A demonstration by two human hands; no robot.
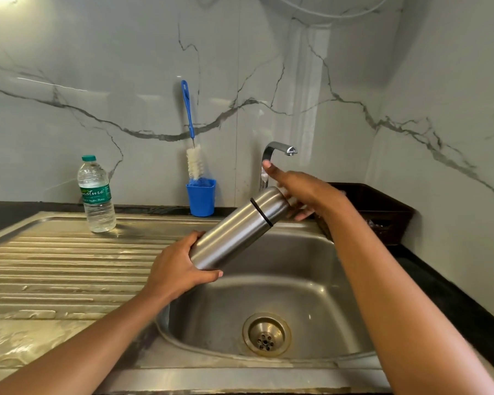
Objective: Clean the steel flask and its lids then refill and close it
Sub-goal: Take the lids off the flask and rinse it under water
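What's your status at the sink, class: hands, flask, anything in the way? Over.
Left hand grips steel flask base, tilted over sink. Right hand cups fitted lid. Tap not running; nothing blocking.

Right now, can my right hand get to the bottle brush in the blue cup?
Probably, once freed: the right hand is wrapped round the flask lid; nothing else seems to block the brush in the blue cup.

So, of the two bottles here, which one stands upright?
The clear plastic water bottle with the green cap, upright on the draining board. The steel flask is tilted, its base gripped by the left hand.
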